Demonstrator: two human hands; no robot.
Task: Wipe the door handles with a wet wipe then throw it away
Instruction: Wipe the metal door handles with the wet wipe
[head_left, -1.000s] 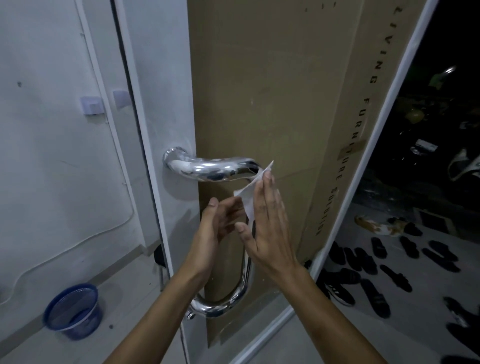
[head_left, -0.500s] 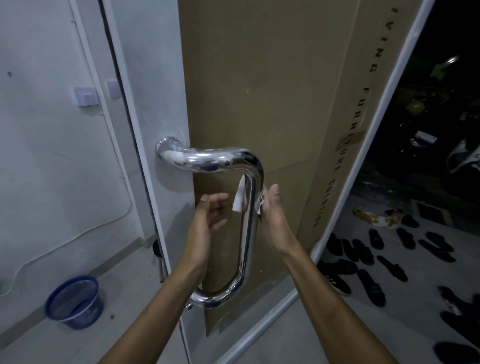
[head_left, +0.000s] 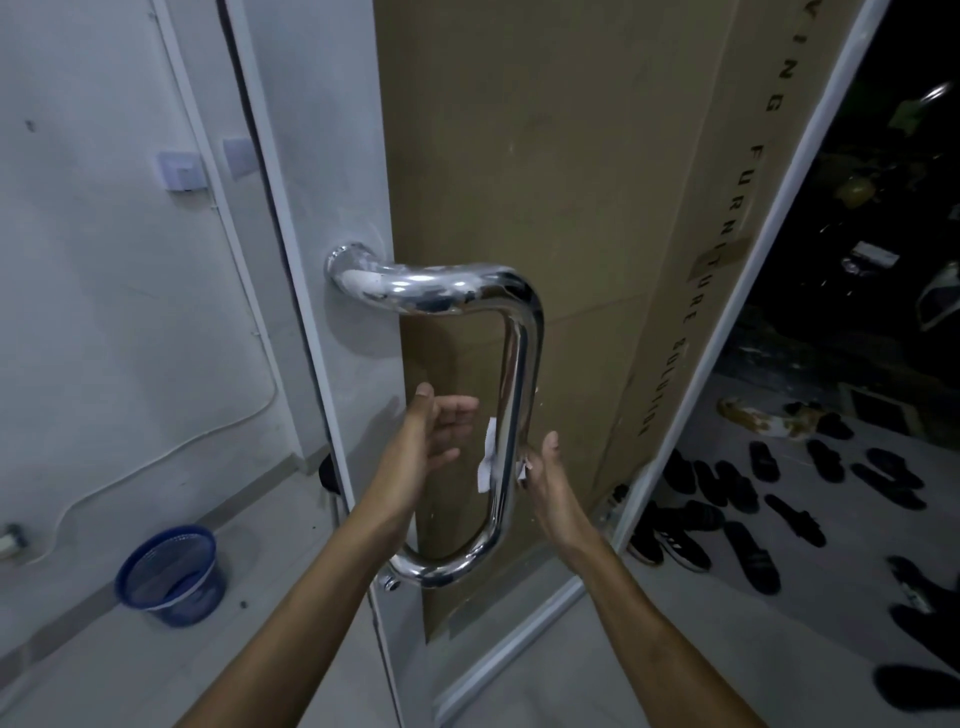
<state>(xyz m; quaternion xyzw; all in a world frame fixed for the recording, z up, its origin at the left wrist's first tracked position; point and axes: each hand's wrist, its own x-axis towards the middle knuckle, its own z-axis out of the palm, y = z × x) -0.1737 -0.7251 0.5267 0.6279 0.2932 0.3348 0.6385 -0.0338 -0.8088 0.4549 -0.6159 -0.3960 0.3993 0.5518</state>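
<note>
We wrap the wet wipe (head_left: 488, 457) round the shiny door handle (head_left: 511, 415) with our right hand (head_left: 545, 473) to rub it clean, while our left hand (head_left: 436, 431) waits loose and empty beside.

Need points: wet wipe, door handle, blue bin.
wet wipe (head_left: 487, 462), head view, white flap left of the bar
door handle (head_left: 517, 374), head view, vertical chrome bar
blue bin (head_left: 171, 574), head view, mesh side wall

One chrome door handle (head_left: 514, 395), one white wet wipe (head_left: 488, 462), two hands, one blue basket (head_left: 171, 574), two wall switches, many dark sandals.
</note>
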